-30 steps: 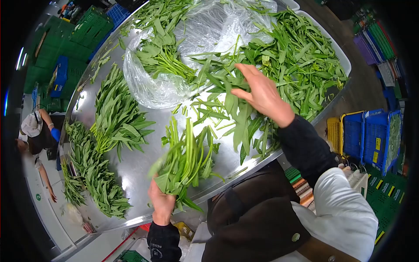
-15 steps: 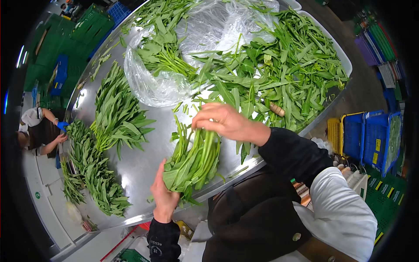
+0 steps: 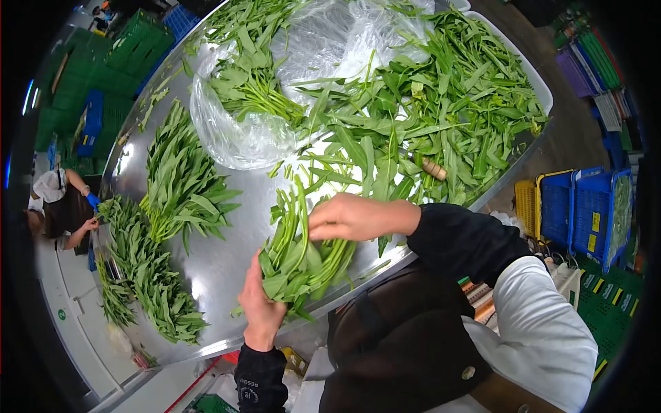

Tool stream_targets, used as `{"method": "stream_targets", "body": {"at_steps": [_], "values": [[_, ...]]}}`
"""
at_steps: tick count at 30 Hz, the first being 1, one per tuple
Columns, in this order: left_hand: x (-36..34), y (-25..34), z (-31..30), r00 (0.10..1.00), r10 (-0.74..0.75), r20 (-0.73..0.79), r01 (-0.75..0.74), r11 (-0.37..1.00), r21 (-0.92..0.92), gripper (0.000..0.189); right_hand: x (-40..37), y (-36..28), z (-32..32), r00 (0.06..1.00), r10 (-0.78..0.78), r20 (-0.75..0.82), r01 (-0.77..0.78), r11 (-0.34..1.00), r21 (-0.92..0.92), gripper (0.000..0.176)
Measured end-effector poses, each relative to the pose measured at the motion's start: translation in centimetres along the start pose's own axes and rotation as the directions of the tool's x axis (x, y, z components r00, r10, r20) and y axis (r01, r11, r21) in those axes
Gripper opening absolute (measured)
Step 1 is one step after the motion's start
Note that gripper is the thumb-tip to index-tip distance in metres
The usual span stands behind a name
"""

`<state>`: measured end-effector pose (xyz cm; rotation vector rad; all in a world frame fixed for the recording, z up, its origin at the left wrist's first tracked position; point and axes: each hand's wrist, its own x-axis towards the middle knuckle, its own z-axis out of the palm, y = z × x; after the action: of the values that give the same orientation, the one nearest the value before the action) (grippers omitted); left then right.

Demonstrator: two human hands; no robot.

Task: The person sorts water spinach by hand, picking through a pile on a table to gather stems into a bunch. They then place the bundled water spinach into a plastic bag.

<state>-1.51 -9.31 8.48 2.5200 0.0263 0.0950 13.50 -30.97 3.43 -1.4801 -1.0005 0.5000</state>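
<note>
At the lower middle of the frame, the left hand [image 3: 263, 306] holds a bunch of green, long-leaved stems [image 3: 296, 265] just above the near edge of the shiny grey metal table [image 3: 234, 268]. Its thumb lies up along the left side of the bunch; the other fingers are mostly lost behind the leaves, though the hand looks wrapped around it. The right hand [image 3: 351, 217] reaches in from the right, fingers bent and together against the upper stems (whether they pinch a stem or only press, I cannot tell, since the tips are hidden).

The step in hand, as I judge it, is gathering and arranging the stems within the bunch. The next move would call for a steady left hold, firm without crushing the leaves, and a light right touch so no stem slips out.

At the upper right, a loose heap of green leafy stems [image 3: 475, 96] spreads along a white plastic tray [image 3: 540, 93], with a light-brown wooden handle [image 3: 434, 169] at its lower edge. A crumpled clear plastic bag [image 3: 244, 141] lies at the upper middle. Left of centre rests a fanned bundle of dark-green leaves [image 3: 182, 175].
</note>
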Motion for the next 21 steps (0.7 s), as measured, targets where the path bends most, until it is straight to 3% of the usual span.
{"method": "stream_targets", "body": {"at_steps": [1, 2, 3, 4, 5, 6, 7, 8, 9, 10, 15, 17, 19, 21], "values": [[-0.1, -0.1, 0.0, 1.000, -0.005, 0.004, 0.005, 1.000, -0.014, 0.073, 0.0, 0.2, 0.0, 1.000, 0.000, 0.001, 0.000, 1.000, 0.003, 0.023], [-0.1, 0.0, -0.1, 1.000, -0.006, 0.004, 0.006, 1.000, -0.014, 0.073, 0.0, 0.4, -0.2, 0.990, 0.113, -0.079, -0.081, 0.942, 0.327, 0.023], [-0.1, 0.2, -0.3, 0.997, -0.070, 0.039, 0.073, 0.994, -0.078, 0.072, 0.0, 0.5, -0.6, 0.963, 0.243, -0.120, -0.119, 0.776, 0.619, 0.023], [-0.1, 0.2, -0.4, 0.988, -0.130, 0.078, 0.140, 0.981, -0.138, 0.071, -0.4, 0.8, -2.6, 0.925, 0.350, 0.148, -0.350, 0.635, 0.689, 0.022], [-0.2, 0.1, -0.5, 0.988, -0.128, 0.080, 0.139, 0.981, -0.138, 0.071, -0.5, 0.5, -3.7, 0.925, 0.351, 0.146, -0.349, 0.634, 0.690, 0.022], [-0.4, -0.1, -0.6, 0.986, -0.143, 0.091, 0.156, 0.974, -0.162, 0.069, -0.5, -0.1, -4.8, 0.901, 0.395, 0.180, -0.434, 0.833, 0.342, 0.023], [-0.6, -0.4, -0.7, 0.982, -0.158, 0.103, 0.175, 0.967, -0.186, 0.067, -0.6, -0.2, -5.7, 0.873, 0.449, 0.192, -0.446, 0.893, -0.062, 0.024], [-0.7, -0.5, -0.9, 0.982, -0.158, 0.105, 0.175, 0.967, -0.185, 0.067, -1.1, 0.9, -6.9, 0.852, 0.522, 0.040, -0.441, 0.756, -0.483, 0.025], [-0.9, -0.6, -1.0, 0.978, -0.179, 0.106, 0.198, 0.957, -0.214, 0.064, -1.3, 1.4, -7.7, 0.844, 0.520, -0.128, -0.398, 0.448, -0.800, 0.026], [-0.9, -0.7, -1.2, 0.974, -0.198, 0.106, 0.218, 0.945, -0.242, 0.062, -1.5, 1.5, -7.7, 0.845, 0.519, -0.129, -0.398, 0.448, -0.801, 0.026], [-1.7, -2.3, -1.0, 0.945, -0.305, 0.118, 0.325, 0.831, -0.451, 0.046, -2.3, -1.0, -6.6, 0.831, 0.537, -0.145, -0.555, 0.782, -0.285, 0.046], [-1.5, -2.3, -0.8, 0.931, -0.344, 0.119, 0.353, 0.778, -0.520, 0.042, -2.0, -3.0, -3.9, 0.613, 0.759, 0.218, -0.781, 0.624, 0.023, 0.058], [-1.0, -1.5, -0.7, 0.921, -0.375, 0.103, 0.369, 0.760, -0.535, 0.038, -2.3, -1.9, 0.3, 0.713, 0.666, 0.218, -0.697, 0.641, 0.320, 0.062], [-0.9, -1.2, -0.9, 0.924, -0.363, 0.122, 0.366, 0.749, -0.552, 0.040, -1.8, -0.3, 1.4, 0.722, 0.645, 0.250, -0.681, 0.601, 0.417, 0.059]]}}
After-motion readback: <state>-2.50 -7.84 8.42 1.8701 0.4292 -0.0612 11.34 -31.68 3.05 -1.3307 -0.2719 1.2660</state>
